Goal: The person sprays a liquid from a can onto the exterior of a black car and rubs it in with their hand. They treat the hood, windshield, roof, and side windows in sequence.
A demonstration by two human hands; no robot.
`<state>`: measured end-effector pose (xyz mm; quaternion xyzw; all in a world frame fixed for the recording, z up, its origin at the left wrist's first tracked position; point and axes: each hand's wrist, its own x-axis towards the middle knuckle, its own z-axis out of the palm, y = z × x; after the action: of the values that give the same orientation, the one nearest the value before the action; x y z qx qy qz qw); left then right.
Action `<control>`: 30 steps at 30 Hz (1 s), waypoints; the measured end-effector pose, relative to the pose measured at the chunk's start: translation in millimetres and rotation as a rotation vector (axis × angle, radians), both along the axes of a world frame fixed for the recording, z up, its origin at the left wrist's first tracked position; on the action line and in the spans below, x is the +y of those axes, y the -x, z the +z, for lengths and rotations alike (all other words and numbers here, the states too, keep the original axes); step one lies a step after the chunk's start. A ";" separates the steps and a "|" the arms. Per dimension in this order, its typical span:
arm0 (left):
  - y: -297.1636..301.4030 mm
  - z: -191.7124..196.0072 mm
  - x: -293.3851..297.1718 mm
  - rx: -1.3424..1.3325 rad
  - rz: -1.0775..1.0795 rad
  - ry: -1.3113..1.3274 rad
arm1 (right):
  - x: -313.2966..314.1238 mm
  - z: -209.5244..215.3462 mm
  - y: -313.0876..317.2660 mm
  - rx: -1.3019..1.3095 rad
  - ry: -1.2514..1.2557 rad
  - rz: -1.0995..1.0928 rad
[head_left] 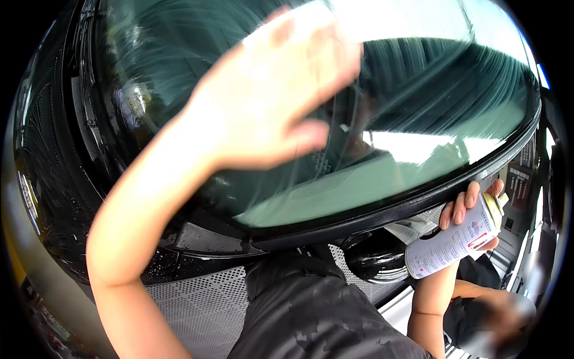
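Observation:
My left hand reaches over the windshield of a black car, its back toward me and its thumb stuck out to the side. Motion and glare smear its fingers, so whether anything lies under them is hidden. Whitish streaks run in arcs across the dark glass. On the right, below the windshield's edge, my right hand grips a spray can. The can is pale with small print and a yellowish top, and it leans with its nozzle up and to the right.
Black trim borders the glass, with a glossy black side mirror below it. Water beads sit on the black bodywork at left. Perforated grey floor shows beside my dark trousers. Another person is at lower right.

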<state>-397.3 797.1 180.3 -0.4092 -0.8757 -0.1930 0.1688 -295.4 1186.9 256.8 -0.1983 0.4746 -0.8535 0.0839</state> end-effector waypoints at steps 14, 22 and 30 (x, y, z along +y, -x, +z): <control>3.5 -17.5 -27.2 0.026 0.414 -0.149 | 9.0 -0.8 -0.8 0.016 -0.053 -0.008; -157.3 -72.3 21.5 -0.207 0.431 -0.264 | 18.7 -3.6 -4.3 -0.005 -0.107 -0.062; -63.5 -136.3 -167.5 -0.314 1.298 -0.456 | 10.2 -2.6 4.7 0.034 -0.092 -0.021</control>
<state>-333.8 629.6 44.0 0.2739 -0.8947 -0.2887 0.2028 -300.1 1197.1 254.2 -0.2035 0.5169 -0.8281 0.0758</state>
